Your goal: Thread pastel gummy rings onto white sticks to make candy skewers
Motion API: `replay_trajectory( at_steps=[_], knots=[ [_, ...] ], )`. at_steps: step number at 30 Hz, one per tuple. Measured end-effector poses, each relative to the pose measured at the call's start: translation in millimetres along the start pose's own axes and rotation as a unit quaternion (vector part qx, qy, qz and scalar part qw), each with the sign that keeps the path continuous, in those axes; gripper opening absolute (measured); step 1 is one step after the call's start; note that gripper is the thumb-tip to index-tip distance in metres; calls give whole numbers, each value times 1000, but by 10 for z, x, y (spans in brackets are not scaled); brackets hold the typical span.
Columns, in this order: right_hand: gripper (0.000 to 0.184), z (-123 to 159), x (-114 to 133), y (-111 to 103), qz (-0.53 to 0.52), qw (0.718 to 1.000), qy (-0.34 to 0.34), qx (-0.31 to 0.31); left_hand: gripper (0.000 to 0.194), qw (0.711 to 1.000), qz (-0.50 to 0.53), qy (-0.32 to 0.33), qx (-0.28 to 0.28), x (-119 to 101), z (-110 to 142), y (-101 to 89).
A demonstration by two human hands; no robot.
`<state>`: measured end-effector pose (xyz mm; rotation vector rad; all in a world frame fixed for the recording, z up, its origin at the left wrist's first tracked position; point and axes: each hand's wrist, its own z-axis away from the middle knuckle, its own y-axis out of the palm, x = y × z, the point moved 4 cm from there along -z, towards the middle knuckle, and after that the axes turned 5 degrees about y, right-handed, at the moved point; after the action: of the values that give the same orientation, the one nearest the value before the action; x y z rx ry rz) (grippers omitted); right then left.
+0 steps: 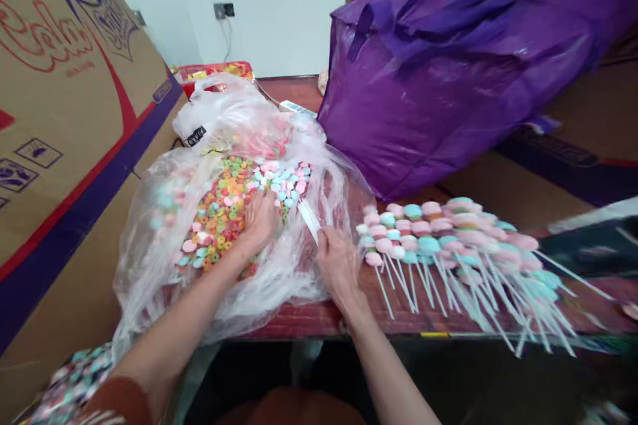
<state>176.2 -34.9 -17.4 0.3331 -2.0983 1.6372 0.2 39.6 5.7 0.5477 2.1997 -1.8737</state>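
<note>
While your left hand [262, 216] is down among the sweets, fingertips buried, your right hand [339, 262] has a pinch on a few thin white sticks [309, 218], their ends angled up toward the pile! Your two hands are apart, close together over the bag; whether your left fingers have closed on a piece, I cannot tell.

Right under them, colourful ring-shaped pieces [222, 212] and pink and blue round candies [289, 179] lie loose in the opened clear plastic bag [154, 212]. Each piece should be next to weightless, probably soft enough to dent, so a light fingertip pinch at the rim suits it. Those sticks look slim and fairly stiff, likely to bend if squeezed mid-length; low down near the end is the sound hold.

Out to your right, loaded candy sticks [438, 232] lie heaped on the red tabletop [289, 329], best lifted by their bare stems. Beyond stands a bulky purple bag [399, 113]; on your left, a printed cardboard box [100, 99].
</note>
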Motion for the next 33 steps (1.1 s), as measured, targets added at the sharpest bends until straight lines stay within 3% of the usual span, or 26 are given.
replay_trajectory(
  at_steps=[9, 14, 18, 22, 26, 30, 33],
  knots=[
    [30, 106, -61, -16, -51, 998, 7, -39, 20, 983, 169, 27, -69, 83, -26, -43],
    [30, 117, -71, 11, -61, 997, 14, -47, 33, 990, 103, 82, -44, 9, -77, -5],
    [29, 123, -71, -2, -82, 994, 9, -65, 31, 995, 36, 93, -23, -10, -125, 42],
    [30, 131, -51, -55, -125, 986, -14, -109, 30, 995, 51, 86, -25, 26, -156, 13],
    [25, 132, -9, -110, -185, 972, -54, -137, 27, 991, 46, 128, 10, -8, -118, 10],
    [22, 114, 47, -149, -224, 965, -62, -124, 22, 989, 25, 140, 34, -59, -82, 37],
    [22, 43, 147, -147, -230, 969, -46, -78, 17, 990, 75, 121, 13, -50, -69, -7]
  ],
)
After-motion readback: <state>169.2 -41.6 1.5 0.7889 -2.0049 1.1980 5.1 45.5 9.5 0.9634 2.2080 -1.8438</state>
